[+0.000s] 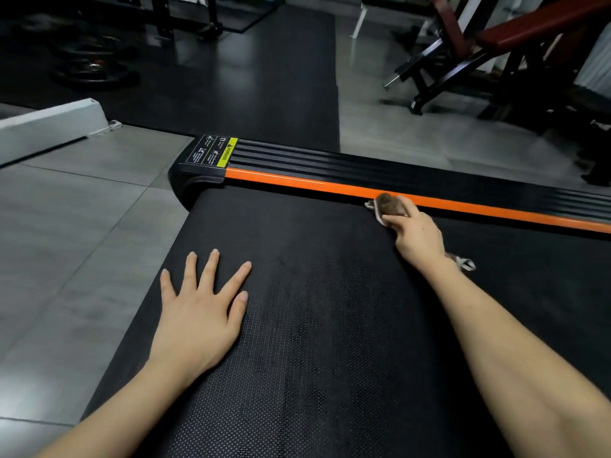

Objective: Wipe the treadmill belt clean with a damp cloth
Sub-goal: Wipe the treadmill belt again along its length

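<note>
The black textured treadmill belt fills the lower middle of the head view. My left hand lies flat on the belt near its left edge, fingers spread and straight. My right hand grips a bunched brownish cloth and holds it against the belt's far edge, right beside the orange stripe of the side rail. A loose end of the cloth trails out behind my right wrist.
The black ribbed side rail carries a yellow warning label at its end cap. Grey floor tiles lie left of the treadmill. A red-padded weight bench stands at the back right, weight plates at the back left.
</note>
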Tool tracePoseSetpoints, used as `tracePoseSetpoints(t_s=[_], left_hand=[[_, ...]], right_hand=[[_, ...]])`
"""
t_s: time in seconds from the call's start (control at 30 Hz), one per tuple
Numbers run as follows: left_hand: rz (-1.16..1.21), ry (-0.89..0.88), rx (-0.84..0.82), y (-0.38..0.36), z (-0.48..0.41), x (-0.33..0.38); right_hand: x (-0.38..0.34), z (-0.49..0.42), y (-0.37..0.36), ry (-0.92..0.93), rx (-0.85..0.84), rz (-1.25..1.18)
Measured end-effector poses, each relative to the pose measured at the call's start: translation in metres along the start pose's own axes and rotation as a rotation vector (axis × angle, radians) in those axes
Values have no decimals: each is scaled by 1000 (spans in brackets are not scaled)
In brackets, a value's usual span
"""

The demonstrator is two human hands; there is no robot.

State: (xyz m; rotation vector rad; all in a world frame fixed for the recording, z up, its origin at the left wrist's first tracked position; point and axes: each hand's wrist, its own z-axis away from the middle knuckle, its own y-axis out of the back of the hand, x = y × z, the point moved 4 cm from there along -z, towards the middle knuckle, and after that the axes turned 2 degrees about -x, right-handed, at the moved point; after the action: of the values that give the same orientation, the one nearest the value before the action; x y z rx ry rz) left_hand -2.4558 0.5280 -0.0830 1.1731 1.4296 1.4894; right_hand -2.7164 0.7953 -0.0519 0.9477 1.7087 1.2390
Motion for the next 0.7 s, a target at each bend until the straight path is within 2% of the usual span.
tracePoseSetpoints(t_s=[0.13, 0.23, 0.27, 0.37, 0.4, 0.5, 0.7], left_hand=[[4, -3, -5, -1, 1, 0], [13, -1, 0, 1, 1, 1], [11, 0, -6, 1, 0, 1], [9, 0, -8, 0, 1, 2], [8, 4, -6, 1, 1, 3], [-11, 9, -16, 2, 0, 5], [9, 30, -41, 5, 1, 5]], right_hand=[[-47, 10, 12, 127, 113, -141], [-62, 13, 28, 174, 219, -78], [-61, 9, 26, 155, 194, -50], [-57, 2, -7, 32, -46, -56], [-57, 0, -16, -1, -76, -73], [-71, -8, -22, -61, -15, -124], [-135, -5, -37, 104, 2, -104]])
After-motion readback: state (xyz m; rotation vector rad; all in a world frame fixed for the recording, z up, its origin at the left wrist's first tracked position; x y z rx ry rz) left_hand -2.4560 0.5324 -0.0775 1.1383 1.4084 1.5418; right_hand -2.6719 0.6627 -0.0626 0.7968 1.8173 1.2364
